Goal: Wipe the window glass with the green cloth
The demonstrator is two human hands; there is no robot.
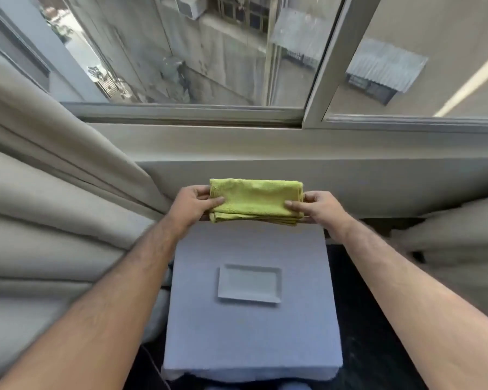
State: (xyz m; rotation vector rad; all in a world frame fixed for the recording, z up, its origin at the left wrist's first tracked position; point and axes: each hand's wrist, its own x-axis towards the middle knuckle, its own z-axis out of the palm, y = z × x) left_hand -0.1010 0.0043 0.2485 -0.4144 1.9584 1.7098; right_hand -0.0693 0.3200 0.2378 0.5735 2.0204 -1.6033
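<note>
No legible writing. Folded, nubby green cloth (255, 199) pinched at both ends: left hand (192, 205), right hand (319, 208); above white rectangular tray (250, 282).

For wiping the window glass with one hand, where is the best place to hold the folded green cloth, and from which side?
Probably flat across its broad middle, from the near side. The green cloth is folded into a thick, wide pad, now pinched only at its short ends by the left hand and right hand. A palm behind it would press the layers against the window glass.
</note>
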